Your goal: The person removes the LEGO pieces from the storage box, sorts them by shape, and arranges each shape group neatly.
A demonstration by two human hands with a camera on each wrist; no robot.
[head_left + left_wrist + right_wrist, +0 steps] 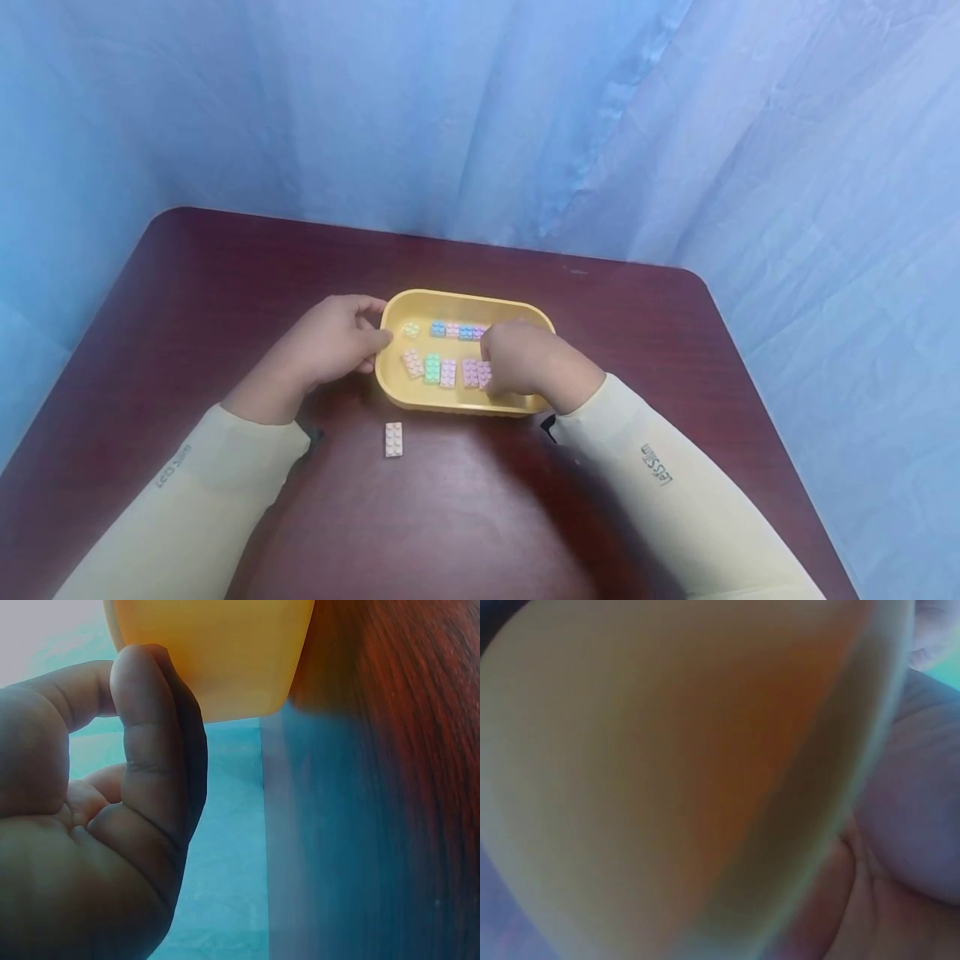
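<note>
Centrally on the dark red table (187, 275) sits an oval yellow tray (465, 302) of pastel bricks (431, 367); left hand (330, 342) grips its rim, right hand (521, 358) reaches inside, finger state unclear; blue curtain (480, 108) behind

A dark reddish-brown table (187, 275) with rounded corners fills the lower part of the room's view, its glossy top catching a soft sheen. Behind and around it hangs a pale blue curtain (465, 117), creased and folded, reaching down to the table's far edge and running along the right side. One lone pale pink brick (393, 439) lies flat on the wood, studs up, near the front, apart from everything else. It looks like a two-by-four piece, though the studs are too small to count.
</note>
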